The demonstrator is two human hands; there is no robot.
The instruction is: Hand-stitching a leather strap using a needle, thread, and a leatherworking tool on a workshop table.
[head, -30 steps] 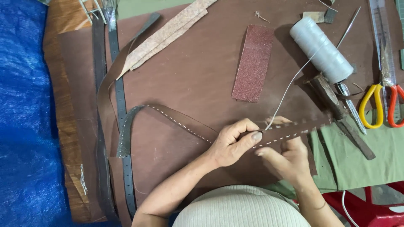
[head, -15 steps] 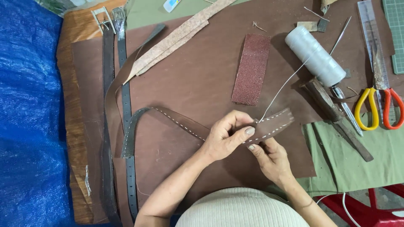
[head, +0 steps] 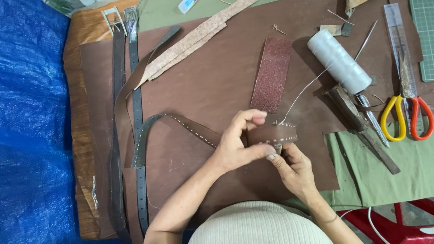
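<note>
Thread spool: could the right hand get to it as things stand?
Probably yes. The spool lies uncovered up and right of the right hand, with open leather sheet between, but that hand is pinching the stitched strap with the left hand.

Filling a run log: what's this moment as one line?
left hand: holds stitched leather strap | right hand: pinches strap below | thread to spool

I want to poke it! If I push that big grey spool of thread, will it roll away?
Probably, a little. The spool of thread is round and lies on its side on the brown leather sheet, so it could roll. But its thread runs to the stitched strap, which might tug it back.
</note>
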